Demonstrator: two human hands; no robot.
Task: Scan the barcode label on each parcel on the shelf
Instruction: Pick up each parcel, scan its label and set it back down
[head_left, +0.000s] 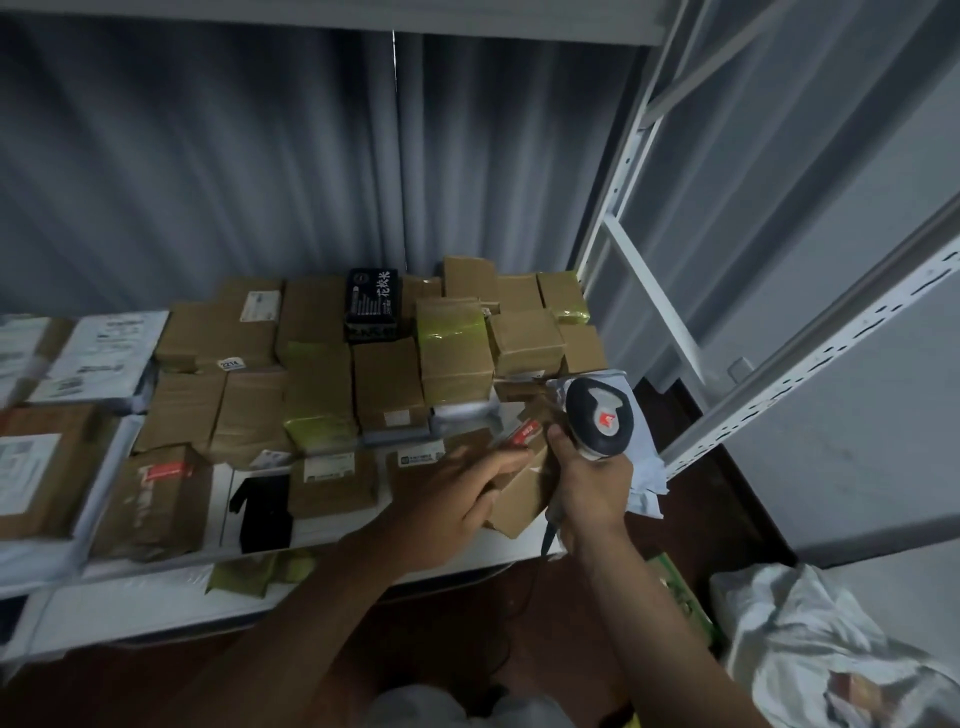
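Many brown cardboard parcels (387, 384) are packed on a white shelf (156, 592), several with white labels. My left hand (457, 499) holds a small brown box (524, 493) with red tape at the shelf's front right corner, fingers laid over its top. My right hand (587, 483) grips the handle of a grey and black barcode scanner (600, 415), whose head sits just right of that box, pointing away toward the parcels. A black box with white lettering (373, 304) stands at the back.
White mailer bags (98, 353) lie at the left. A white slotted shelf upright (810, 358) runs diagonally on the right, close to the scanner. A crumpled white plastic bag (831, 649) lies on the dark floor at lower right. Corrugated grey wall behind.
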